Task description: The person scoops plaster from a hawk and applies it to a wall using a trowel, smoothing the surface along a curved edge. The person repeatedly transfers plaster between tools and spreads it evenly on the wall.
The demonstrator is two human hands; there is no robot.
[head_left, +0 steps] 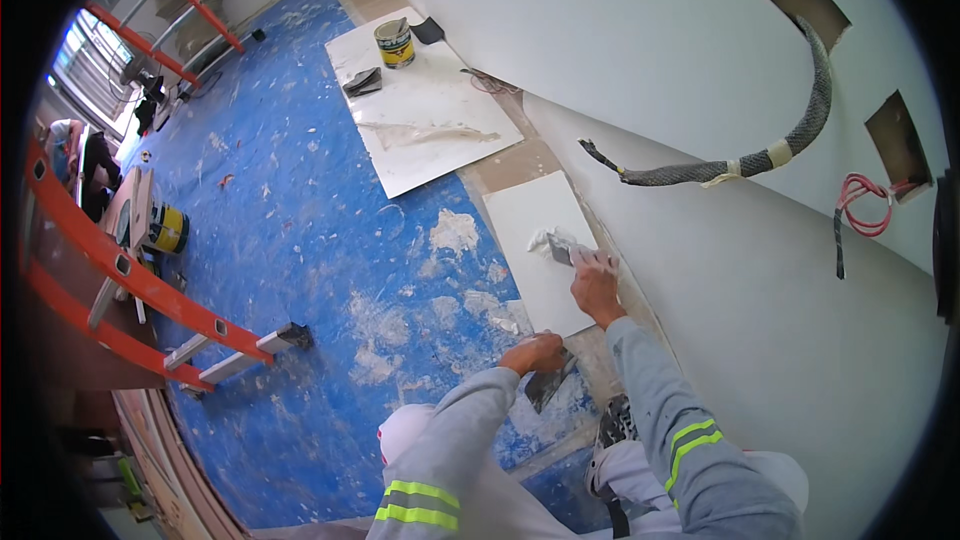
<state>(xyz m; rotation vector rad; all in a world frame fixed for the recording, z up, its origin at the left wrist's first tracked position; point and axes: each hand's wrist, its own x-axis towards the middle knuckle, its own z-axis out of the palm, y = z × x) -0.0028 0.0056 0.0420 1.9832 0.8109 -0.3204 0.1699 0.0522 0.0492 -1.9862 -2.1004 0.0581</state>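
My right hand (pixel 595 285) grips a putty knife (pixel 558 252), its blade in a small mound of white paste (pixel 542 239) on a white board (pixel 525 295) lying near the base of the wall. Below and left of it, my left hand (pixel 535 354) is closed on a dark, wide scraper (pixel 548 385), held near the board's lower edge.
Blue floor covering (pixel 300 260) bears white splatters. A second board (pixel 395 150) holds a can (pixel 395 45) and dark blades (pixel 363 81). Orange ladders (pixel 120 260), a bucket (pixel 170 230) and another person (pixel 65 145) are left. Cables (pixel 805 125) hang from openings in the right wall.
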